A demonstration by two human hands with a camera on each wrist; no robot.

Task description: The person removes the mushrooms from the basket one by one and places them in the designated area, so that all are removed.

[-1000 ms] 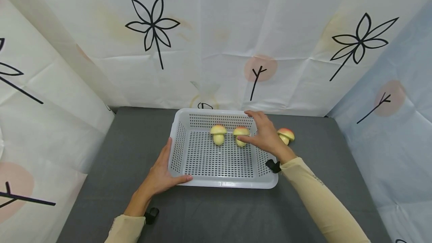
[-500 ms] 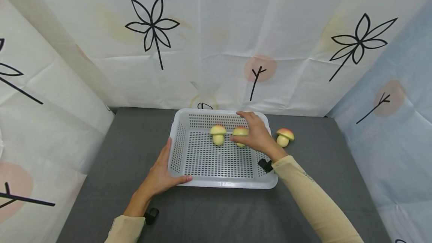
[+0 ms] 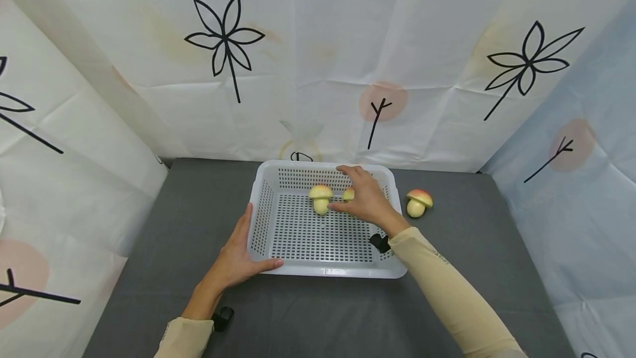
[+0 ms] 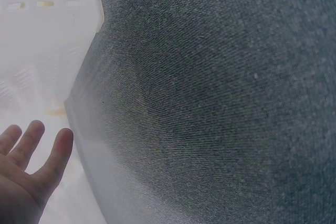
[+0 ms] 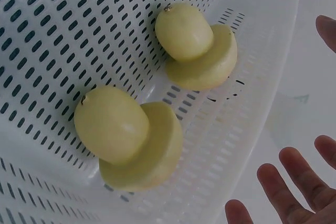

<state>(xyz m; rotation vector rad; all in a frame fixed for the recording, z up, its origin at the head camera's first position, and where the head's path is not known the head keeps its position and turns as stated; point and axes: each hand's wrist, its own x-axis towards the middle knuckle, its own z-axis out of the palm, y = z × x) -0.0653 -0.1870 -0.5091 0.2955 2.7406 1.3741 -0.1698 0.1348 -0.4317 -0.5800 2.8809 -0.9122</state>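
A white perforated plastic basket [image 3: 328, 270] stands on the table with two toy mushrooms inside. The left toy mushroom [image 3: 321, 199] shows whole, its yellow cap flushed orange. My right hand [image 3: 366, 202] hovers over the basket, thumb and fingers spread apart, and hides most of the other mushroom [image 3: 349, 194]. In the right wrist view, both mushrooms show beneath the hand's spread fingers [image 5: 283, 192], which hold nothing. My left hand [image 3: 234, 258] lies at the basket's left side, fingers straight along it, thumb on the front rim. A third mushroom [image 3: 418, 203] is outside the basket, to its right.
Dark grey cloth [image 3: 208, 192] covers the table. White fabric [image 3: 323, 59] with leaf and twig drawings hangs behind it and on both sides. Black straps [image 3: 380, 243] show at the wrists.
My right hand has moved left across the basket, covering more of the right mushroom inside and uncovering the one outside. The left hand and the basket have stayed put.
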